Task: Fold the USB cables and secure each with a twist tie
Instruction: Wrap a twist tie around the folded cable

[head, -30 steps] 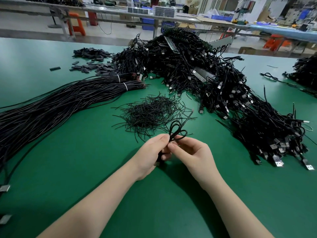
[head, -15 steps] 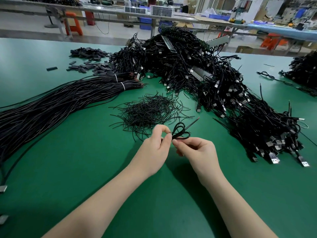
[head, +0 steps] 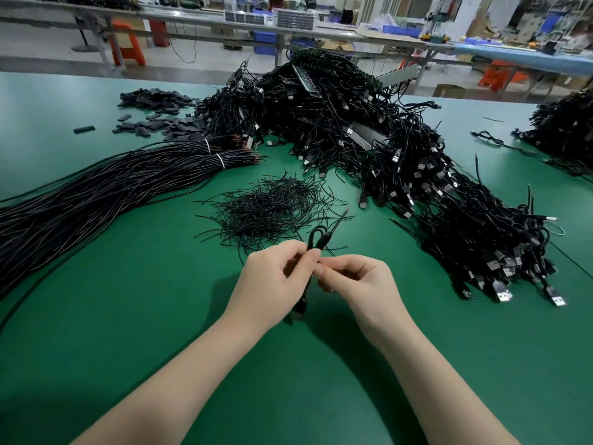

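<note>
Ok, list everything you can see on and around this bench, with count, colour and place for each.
folded cable: one, black, held upright between both hands, loop at the top
twist ties: a loose heap, black, just beyond the hands
straight cable bundle: many, black, banded white, far left
finished cable pile: a large mound, black with silver plugs, centre to right
flat sleeves: a scatter, dark grey, far left corner
second cable pile: one, black, far right edge
table: one, green
stools: several, orange, background
left hand: pinches the cable
right hand: pinches at the cable's middle
</note>
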`<state>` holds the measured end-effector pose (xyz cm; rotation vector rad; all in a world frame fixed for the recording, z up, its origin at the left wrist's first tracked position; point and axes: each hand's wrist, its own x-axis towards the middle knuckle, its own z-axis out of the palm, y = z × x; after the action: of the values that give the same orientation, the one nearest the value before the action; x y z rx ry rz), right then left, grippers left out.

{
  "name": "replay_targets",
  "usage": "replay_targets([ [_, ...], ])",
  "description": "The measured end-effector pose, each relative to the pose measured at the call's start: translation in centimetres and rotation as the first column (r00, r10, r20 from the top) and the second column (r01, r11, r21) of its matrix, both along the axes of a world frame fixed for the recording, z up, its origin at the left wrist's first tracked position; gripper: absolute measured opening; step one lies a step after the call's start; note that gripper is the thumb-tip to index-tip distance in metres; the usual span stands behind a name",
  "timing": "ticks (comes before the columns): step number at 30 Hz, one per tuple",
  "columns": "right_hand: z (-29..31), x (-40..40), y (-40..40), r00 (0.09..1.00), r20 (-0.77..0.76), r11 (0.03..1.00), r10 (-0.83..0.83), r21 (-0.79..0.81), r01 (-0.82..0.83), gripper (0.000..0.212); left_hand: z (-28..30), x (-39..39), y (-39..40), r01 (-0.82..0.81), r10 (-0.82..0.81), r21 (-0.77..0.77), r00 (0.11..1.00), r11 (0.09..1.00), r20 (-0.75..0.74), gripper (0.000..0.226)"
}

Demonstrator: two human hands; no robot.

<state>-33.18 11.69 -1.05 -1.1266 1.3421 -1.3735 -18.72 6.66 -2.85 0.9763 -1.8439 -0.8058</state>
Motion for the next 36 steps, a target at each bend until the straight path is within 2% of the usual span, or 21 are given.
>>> replay_targets([
  [2,0.0,0.0,0.0,0.999,0.037,0.999,0.018,0.026,-0.019,0.002,0.0,0.0,0.0,0.013,-0.013,0.007,1.000,1.000,0.024,0.029],
  [5,0.0,-0.1,0.1,0.997,0.077,0.998,0.016,0.063,-0.021,0.015,0.3,0.0,0.1,0.066,-0.066,0.013,0.996,0.998,0.057,0.018],
  [7,-0.1,-0.3,0.1,1.000,0.009,0.998,0.001,0.066,-0.002,0.020,0.3,0.2,0.0,0.102,-0.104,0.053,0.994,0.993,0.037,0.014],
  [10,-0.1,-0.1,0.1,0.996,-0.084,0.999,-0.016,0.031,0.019,0.017,0.1,0.5,-0.3,0.117,-0.117,0.115,0.993,0.986,-0.009,0.007],
  [13,-0.1,0.0,0.0,0.998,-0.061,0.998,-0.028,0.061,0.032,0.010,0.1,0.4,-0.5,0.080,-0.076,0.127,0.996,0.989,-0.041,0.015],
  [17,0.0,-0.1,-0.1,0.999,0.047,0.985,0.010,0.170,-0.018,0.013,0.0,0.2,-0.5,0.044,-0.043,0.124,0.999,0.991,-0.011,0.022],
  [18,0.0,-0.1,-0.1,1.000,0.022,0.988,0.010,0.156,-0.013,0.013,0.0,0.2,-0.4,0.047,-0.041,0.159,0.998,0.986,-0.040,0.020],
  [20,0.0,0.1,-0.2,0.985,-0.169,0.995,-0.046,0.079,0.060,0.014,0.2,0.1,-0.5,0.047,-0.024,0.232,0.995,0.971,-0.099,0.016],
  [22,-0.1,0.3,-0.2,0.927,-0.357,0.993,-0.113,-0.022,0.113,0.016,0.4,0.1,-0.7,0.046,-0.012,0.297,0.993,0.954,-0.116,0.017],
  [23,-0.1,0.4,-0.3,0.908,-0.401,0.993,-0.119,-0.048,0.109,0.017,0.5,0.2,-0.8,0.054,-0.014,0.328,0.992,0.943,-0.124,0.018],
  [27,-0.3,-0.1,-0.3,0.898,-0.431,0.995,-0.088,0.001,0.097,0.022,0.5,0.3,-0.7,0.041,-0.019,0.297,0.997,0.954,-0.077,0.019],
  [29,-0.6,-0.1,-0.3,0.877,-0.466,0.993,-0.116,-0.030,0.115,0.023,0.6,0.3,-0.7,0.038,-0.020,0.279,0.997,0.959,-0.069,0.018],
  [30,-0.7,0.0,-0.4,0.838,-0.525,0.989,-0.148,-0.087,0.120,0.023,0.6,0.2,-0.7,0.041,-0.021,0.295,0.997,0.955,-0.071,0.018],
  [32,-0.9,0.3,-0.4,0.673,-0.681,0.941,-0.288,-0.331,0.067,0.018,0.9,0.1,-0.7,0.055,-0.018,0.386,0.995,0.921,-0.100,0.022],
  [34,-1.2,0.3,-0.7,0.466,-0.745,0.790,-0.476,-0.596,-0.144,0.013,1.3,0.0,-0.8,0.129,0.015,0.577,0.971,0.806,-0.239,0.027],
  [35,-1.3,0.2,-0.9,0.397,-0.739,0.707,-0.545,-0.659,-0.255,0.013,1.6,0.0,-0.9,0.188,0.050,0.667,0.946,0.721,-0.321,0.027],
  [36,-1.3,0.1,-1.1,0.366,-0.721,0.646,-0.588,-0.692,-0.324,0.015,1.9,0.1,-0.9,0.235,0.079,0.717,0.924,0.656,-0.375,0.026],
])
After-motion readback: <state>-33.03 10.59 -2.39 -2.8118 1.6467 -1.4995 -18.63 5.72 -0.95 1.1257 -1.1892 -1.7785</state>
